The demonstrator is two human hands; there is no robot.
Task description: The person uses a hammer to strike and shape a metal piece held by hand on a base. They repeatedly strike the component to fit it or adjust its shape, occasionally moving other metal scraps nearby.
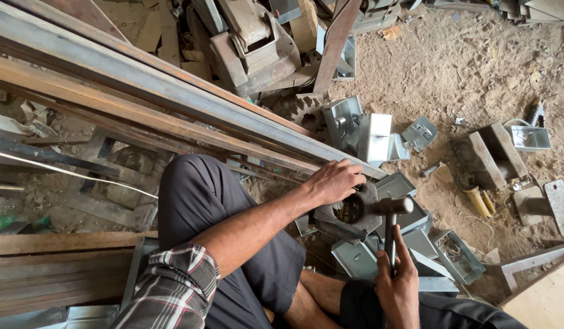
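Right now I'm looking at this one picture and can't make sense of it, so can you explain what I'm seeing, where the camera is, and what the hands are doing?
There is no machine here, only a person working with bare hands. The camera sits on that person's head and looks down, so you see their own arms and bent legs. The person sits low over sandy ground in a metal workshop. The left hand presses on a dark metal block. The right hand has its grip closed on the handle of a hammer, whose head is over the block. Around the block lie folded grey metal brackets. Long rusty steel bars run across on the left, and scrap metal parts are piled at the top.
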